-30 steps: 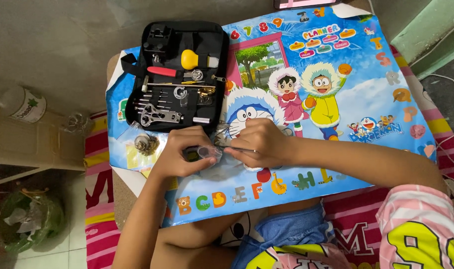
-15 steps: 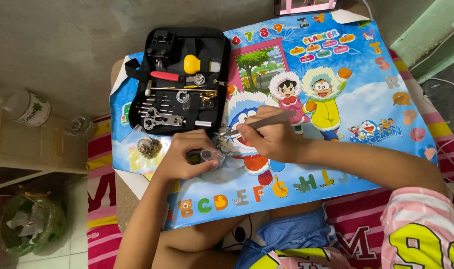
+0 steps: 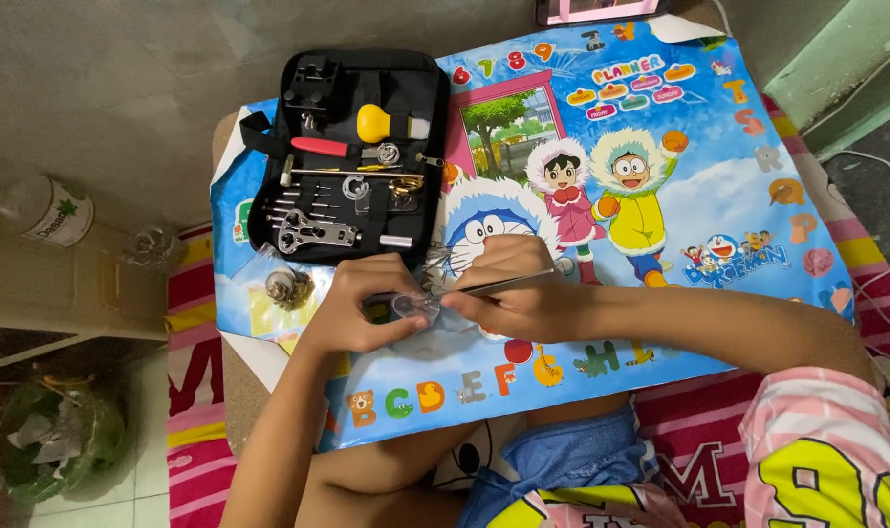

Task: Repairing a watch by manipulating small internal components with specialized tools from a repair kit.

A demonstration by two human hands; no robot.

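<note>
Near the centre of the frame we see our left hand (image 3: 362, 311) curled around a small round metal piece (image 3: 403, 306), its grip closed on it from the left side, fingers wrapped over the top so that only part of the piece shows. Our right hand (image 3: 508, 291) sits just beside it to the right, its grip pinched narrow on a thin metal tool (image 3: 508, 285) that lies nearly level, its tip touching the round piece where the two hands meet. What the small piece is exactly we cannot tell; it is mostly hidden by the fingers.

Both hands rest over a colourful cartoon mat (image 3: 660, 196) that covers the tabletop (image 3: 228, 391), whose bare edge shows at the lower left of the mat. In the upper left of the mat lies an open black tool case (image 3: 352, 156), holding a yellow-headed tool (image 3: 374, 122), a red-handled tool (image 3: 320, 147) and a row of small metal tools. Just left of our left hand, below the case, lies a small metal part on a clear bag (image 3: 286, 286). At the far left of the frame a plastic bottle (image 3: 44, 207) lies on a ledge, and a green bag (image 3: 59, 435) sits at the lower left. A pink-framed device (image 3: 601, 10) shows at the top edge.
</note>
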